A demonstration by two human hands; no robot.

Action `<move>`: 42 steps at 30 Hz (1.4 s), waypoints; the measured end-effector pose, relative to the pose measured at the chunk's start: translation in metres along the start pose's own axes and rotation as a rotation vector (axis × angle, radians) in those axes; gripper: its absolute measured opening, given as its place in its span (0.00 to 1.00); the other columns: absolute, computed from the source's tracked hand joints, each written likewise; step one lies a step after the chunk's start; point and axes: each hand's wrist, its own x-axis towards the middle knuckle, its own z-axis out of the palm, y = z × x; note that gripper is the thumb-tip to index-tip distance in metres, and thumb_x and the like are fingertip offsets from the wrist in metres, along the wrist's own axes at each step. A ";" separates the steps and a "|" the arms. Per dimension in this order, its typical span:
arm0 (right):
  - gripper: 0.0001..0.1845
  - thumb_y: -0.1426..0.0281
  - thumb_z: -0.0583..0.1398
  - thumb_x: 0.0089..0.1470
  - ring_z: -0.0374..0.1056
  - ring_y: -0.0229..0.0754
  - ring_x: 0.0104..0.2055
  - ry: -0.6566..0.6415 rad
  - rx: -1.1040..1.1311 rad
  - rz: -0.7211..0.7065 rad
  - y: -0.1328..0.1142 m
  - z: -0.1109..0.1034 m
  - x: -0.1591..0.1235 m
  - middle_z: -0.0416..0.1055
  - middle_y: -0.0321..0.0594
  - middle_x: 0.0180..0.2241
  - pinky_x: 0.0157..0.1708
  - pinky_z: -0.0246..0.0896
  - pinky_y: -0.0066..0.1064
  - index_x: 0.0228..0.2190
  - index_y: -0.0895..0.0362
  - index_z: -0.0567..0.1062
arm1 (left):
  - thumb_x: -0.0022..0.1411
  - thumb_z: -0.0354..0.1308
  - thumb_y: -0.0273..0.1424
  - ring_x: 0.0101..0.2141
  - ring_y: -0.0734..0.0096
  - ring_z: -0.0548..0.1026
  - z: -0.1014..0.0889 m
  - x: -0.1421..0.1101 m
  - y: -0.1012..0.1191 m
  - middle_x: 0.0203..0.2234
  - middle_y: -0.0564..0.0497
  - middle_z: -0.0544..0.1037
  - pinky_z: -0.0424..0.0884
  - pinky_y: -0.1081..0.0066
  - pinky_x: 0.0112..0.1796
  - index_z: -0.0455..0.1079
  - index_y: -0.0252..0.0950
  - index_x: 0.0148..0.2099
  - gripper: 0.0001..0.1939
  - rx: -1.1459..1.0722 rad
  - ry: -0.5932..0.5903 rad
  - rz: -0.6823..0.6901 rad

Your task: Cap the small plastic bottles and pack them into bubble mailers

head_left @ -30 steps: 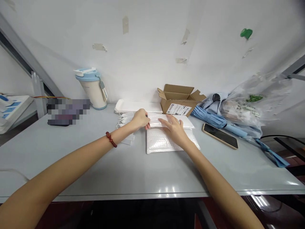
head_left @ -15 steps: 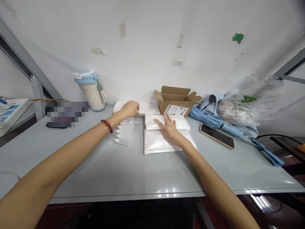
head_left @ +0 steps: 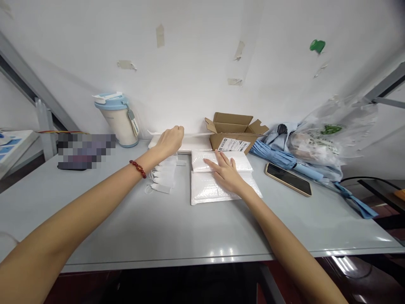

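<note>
My left hand [head_left: 171, 140], with a red bead bracelet [head_left: 138, 169] at the wrist, is closed over a stack of flat white pieces [head_left: 196, 145] by the wall. The thin white sheet [head_left: 196, 135] on top is lifted at its back edge, pinched in my fingers, though the fingertips are hidden. My right hand [head_left: 226, 171] lies with spread fingers on two white bubble mailers, the upper mailer [head_left: 202, 160] overlapping the lower mailer [head_left: 205, 192]. Several white tags with string loops [head_left: 163, 179] lie in an overlapping row left of the mailers, partly under my left forearm.
An open cardboard box [head_left: 232, 128] stands behind the mailers. To the right are a phone [head_left: 287, 179], a folded blue umbrella [head_left: 275, 156] and a clear plastic bag [head_left: 319, 141]. A lidded cup [head_left: 117, 122] stands at back left beside a blurred-out object [head_left: 85, 150].
My left hand has left the upper mailer and moved left and back to the white stack, whose top sheet has risen. The tags came into view. My right hand stays on the mailers.
</note>
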 end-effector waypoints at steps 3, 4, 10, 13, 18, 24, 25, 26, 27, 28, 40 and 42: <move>0.28 0.73 0.45 0.60 0.30 0.59 0.68 0.009 -0.004 0.006 -0.001 0.001 0.000 0.34 0.45 0.67 0.57 0.37 0.65 0.60 0.45 0.56 | 0.66 0.39 0.23 0.37 0.52 0.75 -0.014 -0.005 -0.003 0.39 0.34 0.73 0.68 0.63 0.34 0.64 0.25 0.47 0.14 0.021 0.049 -0.006; 0.28 0.73 0.45 0.60 0.30 0.59 0.68 0.013 -0.004 0.006 -0.001 0.001 0.000 0.34 0.45 0.67 0.57 0.37 0.65 0.60 0.46 0.57 | 0.67 0.39 0.23 0.36 0.52 0.76 -0.017 -0.008 -0.004 0.39 0.35 0.73 0.68 0.63 0.32 0.64 0.26 0.46 0.14 0.027 0.075 -0.008; 0.33 0.75 0.48 0.54 0.34 0.60 0.67 0.090 0.028 -0.018 -0.001 0.003 -0.002 0.38 0.51 0.66 0.56 0.39 0.67 0.61 0.53 0.54 | 0.69 0.39 0.29 0.33 0.59 0.76 -0.019 -0.054 -0.003 0.38 0.40 0.74 0.66 0.69 0.26 0.63 0.30 0.44 0.12 0.015 0.278 -0.050; 0.40 0.72 0.51 0.51 0.38 0.58 0.66 0.350 0.034 -0.056 -0.010 0.004 -0.002 0.38 0.57 0.65 0.56 0.45 0.63 0.63 0.60 0.42 | 0.68 0.43 0.28 0.34 0.63 0.76 -0.008 -0.078 0.000 0.37 0.43 0.75 0.69 0.70 0.28 0.62 0.32 0.43 0.08 -0.144 0.471 0.003; 0.45 0.70 0.52 0.56 0.33 0.58 0.67 0.766 -0.052 -0.129 -0.039 0.000 -0.008 0.31 0.54 0.66 0.57 0.49 0.60 0.63 0.56 0.26 | 0.65 0.47 0.26 0.41 0.63 0.76 0.003 -0.102 0.007 0.44 0.41 0.75 0.74 0.67 0.39 0.62 0.33 0.47 0.09 -0.328 0.597 0.143; 0.44 0.74 0.50 0.57 0.33 0.59 0.67 0.666 -0.125 -0.134 -0.059 -0.005 -0.022 0.33 0.54 0.66 0.59 0.45 0.58 0.63 0.56 0.26 | 0.63 0.46 0.20 0.51 0.63 0.72 0.006 -0.118 0.029 0.49 0.39 0.73 0.72 0.65 0.49 0.61 0.31 0.55 0.19 -0.443 0.569 0.322; 0.43 0.75 0.50 0.58 0.34 0.58 0.67 0.602 -0.118 -0.148 -0.060 -0.005 -0.023 0.37 0.55 0.66 0.59 0.45 0.57 0.63 0.56 0.27 | 0.62 0.45 0.19 0.52 0.63 0.70 0.006 -0.120 0.033 0.50 0.38 0.73 0.71 0.65 0.50 0.59 0.29 0.57 0.21 -0.469 0.568 0.375; 0.42 0.73 0.50 0.58 0.36 0.57 0.67 0.551 -0.105 -0.167 -0.060 -0.005 -0.025 0.40 0.55 0.65 0.59 0.45 0.57 0.64 0.56 0.27 | 0.61 0.45 0.18 0.53 0.64 0.69 0.005 -0.123 0.037 0.51 0.37 0.72 0.71 0.66 0.51 0.57 0.28 0.59 0.23 -0.493 0.567 0.425; 0.42 0.71 0.50 0.58 0.37 0.57 0.67 0.510 -0.093 -0.183 -0.060 -0.004 -0.025 0.42 0.56 0.65 0.59 0.45 0.57 0.64 0.56 0.28 | 0.61 0.46 0.18 0.54 0.63 0.69 0.004 -0.125 0.041 0.52 0.36 0.71 0.71 0.66 0.51 0.56 0.27 0.60 0.24 -0.518 0.559 0.463; 0.42 0.69 0.50 0.59 0.38 0.57 0.67 0.480 -0.085 -0.193 -0.060 -0.003 -0.026 0.43 0.56 0.64 0.59 0.45 0.58 0.64 0.56 0.28 | 0.60 0.46 0.17 0.55 0.63 0.68 0.003 -0.128 0.045 0.52 0.36 0.71 0.71 0.66 0.51 0.55 0.27 0.61 0.26 -0.546 0.548 0.489; 0.36 0.86 0.41 0.56 0.46 0.55 0.65 0.413 -0.248 -0.107 -0.031 0.010 -0.014 0.52 0.61 0.62 0.57 0.49 0.54 0.64 0.62 0.39 | 0.62 0.51 0.27 0.49 0.59 0.73 -0.006 -0.122 0.041 0.50 0.37 0.73 0.78 0.69 0.36 0.68 0.29 0.51 0.16 -0.796 0.559 0.088; 0.38 0.86 0.40 0.56 0.45 0.55 0.66 0.403 -0.256 -0.108 -0.031 0.007 -0.014 0.50 0.58 0.63 0.58 0.49 0.55 0.65 0.59 0.36 | 0.61 0.53 0.29 0.43 0.61 0.76 -0.010 -0.115 0.027 0.52 0.39 0.72 0.78 0.69 0.33 0.70 0.30 0.50 0.16 -0.852 0.508 -0.132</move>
